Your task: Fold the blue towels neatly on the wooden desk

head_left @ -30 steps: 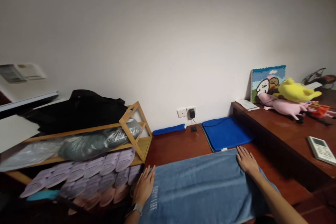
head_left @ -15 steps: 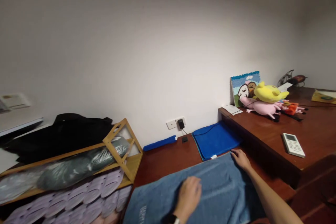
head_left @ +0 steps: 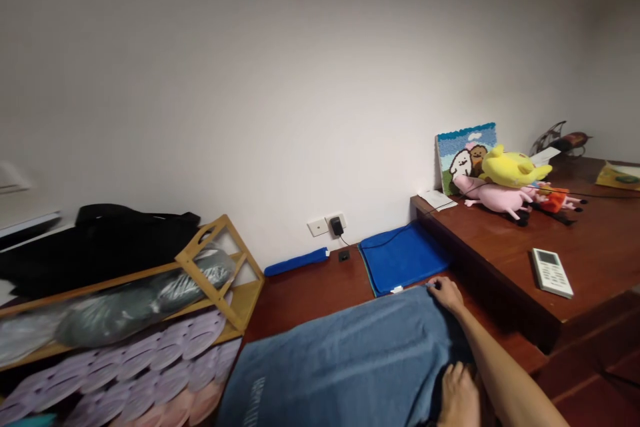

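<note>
A grey-blue towel (head_left: 350,360) with pale lettering lies spread over the brown wooden surface, with soft creases across it. At its far right corner, my right hand (head_left: 449,295) pinches the edge between thumb and fingers. My left hand (head_left: 459,395) is at the towel's right side, closer to me and next to my right forearm. Its fingers are curled onto the cloth, which creases beside them; the fingertips are partly hidden.
Behind lie a folded bright blue towel (head_left: 403,257) and a rolled blue one (head_left: 297,262). A raised wooden ledge (head_left: 505,260) on the right bears plush toys (head_left: 515,170) and a white remote (head_left: 551,272). Left stands a wooden rack (head_left: 253,307) beside lilac slippers (head_left: 170,353).
My left hand has moved right, from the middle of the towel to its right side. My right hand stays at the far corner, now pinching it. The view has shifted slightly.
</note>
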A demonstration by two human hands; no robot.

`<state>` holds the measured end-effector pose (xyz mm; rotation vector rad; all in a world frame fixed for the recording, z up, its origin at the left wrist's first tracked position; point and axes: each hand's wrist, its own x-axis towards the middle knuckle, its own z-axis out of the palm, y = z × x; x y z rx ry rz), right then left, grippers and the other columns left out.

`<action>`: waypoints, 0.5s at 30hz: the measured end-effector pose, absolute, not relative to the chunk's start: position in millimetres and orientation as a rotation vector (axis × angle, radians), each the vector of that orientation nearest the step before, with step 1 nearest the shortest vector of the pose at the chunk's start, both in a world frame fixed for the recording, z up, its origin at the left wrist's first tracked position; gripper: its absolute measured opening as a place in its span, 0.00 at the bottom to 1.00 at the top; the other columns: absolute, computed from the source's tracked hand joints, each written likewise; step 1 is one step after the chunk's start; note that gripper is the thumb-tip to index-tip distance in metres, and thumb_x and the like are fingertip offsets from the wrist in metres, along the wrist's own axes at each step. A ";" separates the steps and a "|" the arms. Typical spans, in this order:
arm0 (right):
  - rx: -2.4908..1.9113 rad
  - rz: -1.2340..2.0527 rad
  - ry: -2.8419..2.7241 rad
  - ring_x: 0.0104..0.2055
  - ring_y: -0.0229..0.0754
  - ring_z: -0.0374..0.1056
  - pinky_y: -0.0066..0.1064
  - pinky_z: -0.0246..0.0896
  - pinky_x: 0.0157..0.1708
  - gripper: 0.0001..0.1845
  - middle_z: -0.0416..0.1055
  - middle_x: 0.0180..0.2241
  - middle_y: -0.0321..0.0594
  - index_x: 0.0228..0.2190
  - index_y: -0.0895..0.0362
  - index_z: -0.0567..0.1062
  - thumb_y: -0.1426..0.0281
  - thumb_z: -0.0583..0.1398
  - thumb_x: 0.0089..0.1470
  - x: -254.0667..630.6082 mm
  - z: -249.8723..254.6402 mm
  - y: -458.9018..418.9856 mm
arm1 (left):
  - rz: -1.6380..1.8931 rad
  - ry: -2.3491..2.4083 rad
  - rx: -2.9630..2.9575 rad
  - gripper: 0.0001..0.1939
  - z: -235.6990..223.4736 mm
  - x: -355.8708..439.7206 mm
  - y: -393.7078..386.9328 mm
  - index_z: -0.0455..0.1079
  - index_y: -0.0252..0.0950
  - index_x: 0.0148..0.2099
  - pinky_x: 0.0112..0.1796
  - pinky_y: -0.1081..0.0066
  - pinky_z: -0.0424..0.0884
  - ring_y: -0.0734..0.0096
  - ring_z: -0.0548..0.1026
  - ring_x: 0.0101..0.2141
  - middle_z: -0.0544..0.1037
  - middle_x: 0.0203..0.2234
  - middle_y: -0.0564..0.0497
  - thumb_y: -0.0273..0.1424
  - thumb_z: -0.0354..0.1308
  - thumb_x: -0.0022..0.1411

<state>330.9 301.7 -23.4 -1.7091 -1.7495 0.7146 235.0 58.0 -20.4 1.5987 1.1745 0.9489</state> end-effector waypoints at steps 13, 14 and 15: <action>-1.200 1.219 -1.857 0.20 0.38 0.64 0.30 0.61 0.23 0.13 0.65 0.17 0.27 0.34 0.52 0.73 0.58 0.61 0.48 226.5 97.8 273.2 | 1.355 1.346 1.067 0.23 77.6 60.8 -20.2 0.66 0.43 0.33 0.33 0.67 0.72 0.66 0.75 0.27 0.77 0.23 0.55 0.53 0.70 0.52; -1.150 1.239 -1.897 0.21 0.38 0.65 0.30 0.63 0.24 0.14 0.67 0.18 0.29 0.33 0.52 0.73 0.57 0.62 0.49 203.8 107.9 271.1 | 1.389 1.341 1.019 0.26 84.0 41.2 -33.5 0.66 0.43 0.33 0.33 0.67 0.73 0.66 0.76 0.26 0.77 0.23 0.55 0.56 0.71 0.51; -1.098 1.255 -1.939 0.23 0.38 0.68 0.30 0.65 0.27 0.14 0.70 0.20 0.31 0.33 0.53 0.74 0.57 0.63 0.49 179.0 117.5 268.0 | 1.413 1.345 0.980 0.28 89.2 21.9 -47.4 0.66 0.42 0.34 0.32 0.67 0.75 0.66 0.77 0.26 0.78 0.23 0.54 0.59 0.71 0.50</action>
